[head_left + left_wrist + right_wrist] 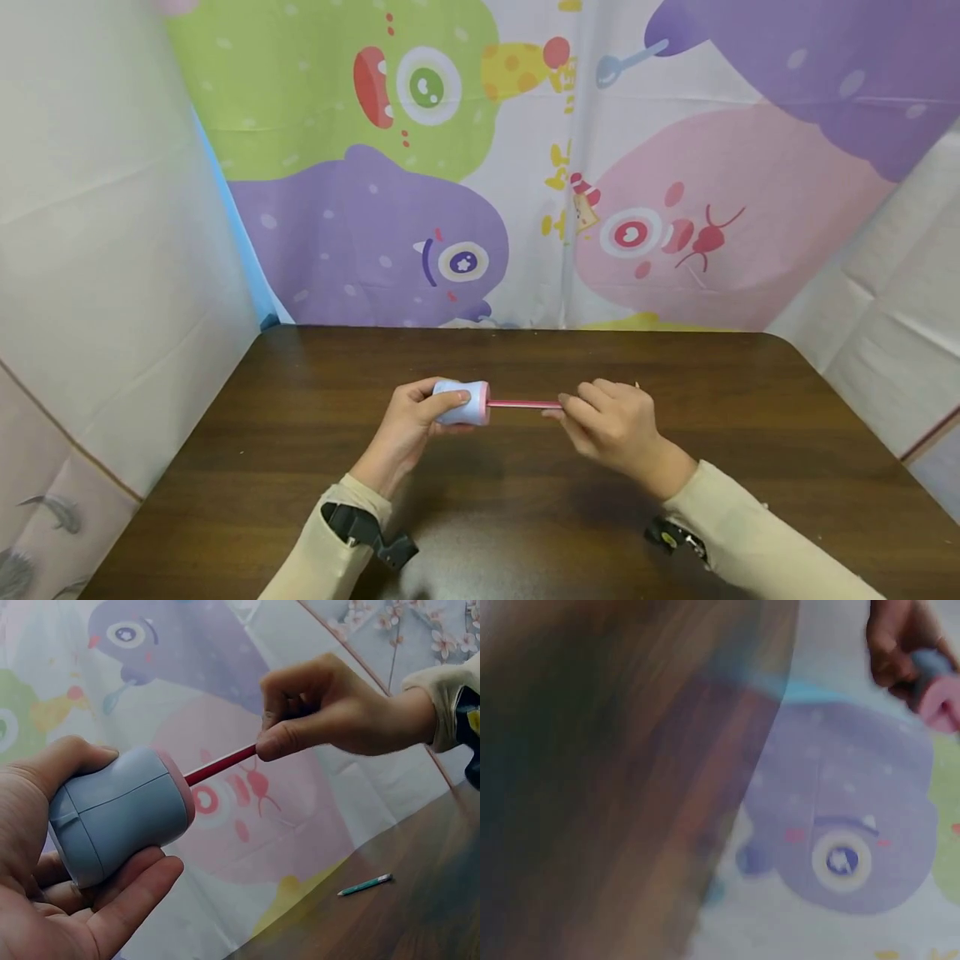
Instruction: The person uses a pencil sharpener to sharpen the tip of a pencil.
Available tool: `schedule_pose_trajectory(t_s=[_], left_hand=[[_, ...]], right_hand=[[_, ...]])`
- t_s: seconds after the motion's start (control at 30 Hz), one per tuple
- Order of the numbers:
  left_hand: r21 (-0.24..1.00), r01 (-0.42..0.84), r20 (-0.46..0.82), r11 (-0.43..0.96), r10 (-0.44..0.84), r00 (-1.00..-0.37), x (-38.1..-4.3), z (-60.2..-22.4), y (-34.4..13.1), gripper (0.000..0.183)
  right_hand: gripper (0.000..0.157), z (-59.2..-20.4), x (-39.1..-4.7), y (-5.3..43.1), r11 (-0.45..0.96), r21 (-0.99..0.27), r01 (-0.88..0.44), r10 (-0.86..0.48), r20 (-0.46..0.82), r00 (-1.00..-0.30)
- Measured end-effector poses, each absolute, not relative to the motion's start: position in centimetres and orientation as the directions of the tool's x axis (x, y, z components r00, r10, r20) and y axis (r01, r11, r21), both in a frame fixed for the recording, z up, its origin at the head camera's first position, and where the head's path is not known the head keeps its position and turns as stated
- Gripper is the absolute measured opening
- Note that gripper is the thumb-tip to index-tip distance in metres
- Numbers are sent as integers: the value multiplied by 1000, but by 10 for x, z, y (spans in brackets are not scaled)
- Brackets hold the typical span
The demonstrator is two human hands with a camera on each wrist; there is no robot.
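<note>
A blue pencil sharpener [474, 403] with a pink end lies sideways above the table, gripped by my left hand [405, 425] between thumb and fingers. Its pink face [939, 705] shows in the right wrist view. A red pencil [521, 404] runs into that end. My right hand [618, 425] pinches the pencil's outer part between thumb and fingers, which hide its far end. In the left wrist view the sharpener [124, 810] sits in the left palm, with the right hand [337, 709] across from it.
A teal pencil [365, 885] lies on the brown table [480, 517], behind my right hand in the head view. A cartoon-printed cloth [540, 275] hangs at the table's back edge. Pale cloth walls [112, 208] stand on both sides.
</note>
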State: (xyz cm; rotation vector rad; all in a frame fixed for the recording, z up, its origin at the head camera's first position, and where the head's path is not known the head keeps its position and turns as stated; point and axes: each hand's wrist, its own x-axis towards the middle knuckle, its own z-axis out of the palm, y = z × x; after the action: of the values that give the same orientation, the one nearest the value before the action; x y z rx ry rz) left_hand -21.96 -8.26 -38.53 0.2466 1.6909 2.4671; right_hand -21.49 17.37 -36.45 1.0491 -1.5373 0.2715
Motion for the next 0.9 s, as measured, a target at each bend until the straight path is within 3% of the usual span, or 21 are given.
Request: schedule_pose_trajectory(t_s=[0.1, 0.2, 0.33, 0.43, 0.53, 0.63, 0.77, 0.9], left_hand=[[935, -24, 51, -353, 201, -978, -220, -386, -83, 11], [936, -22, 50, -353, 193, -980, -221, -386, -83, 12], [938, -14, 54, -346, 185, -981, -222, -387, -83, 12], [943, -16, 49, -331, 187, -981, -222, -389, -82, 10], [948, -29, 37, -317, 199, -979, -222, -392, -82, 8], [953, -31, 36, -302, 213, -976, -222, -393, -82, 8], [962, -6, 59, -274, 226, -972, -222, -393, -82, 8], [973, 32, 89, -228, 246, -965, -221, -392, -83, 13]], right_hand=[[43, -368, -211, 173, 617, 181, -766, -416, 901, -122], [45, -362, -205, 173, 662, -46, -748, -386, 835, -393], [43, -346, -201, 173, 699, -401, -593, -346, 536, -770], [45, -335, -204, 175, 687, -600, -410, -323, 254, -912], [47, -327, -213, 178, 606, -752, -257, -358, 30, -933], [50, -323, -222, 183, 527, -848, -56, -402, -191, -896], [44, -321, -233, 189, 524, -834, 174, -441, -441, -782], [34, -324, -239, 193, 542, -790, 287, -481, -572, -665]])
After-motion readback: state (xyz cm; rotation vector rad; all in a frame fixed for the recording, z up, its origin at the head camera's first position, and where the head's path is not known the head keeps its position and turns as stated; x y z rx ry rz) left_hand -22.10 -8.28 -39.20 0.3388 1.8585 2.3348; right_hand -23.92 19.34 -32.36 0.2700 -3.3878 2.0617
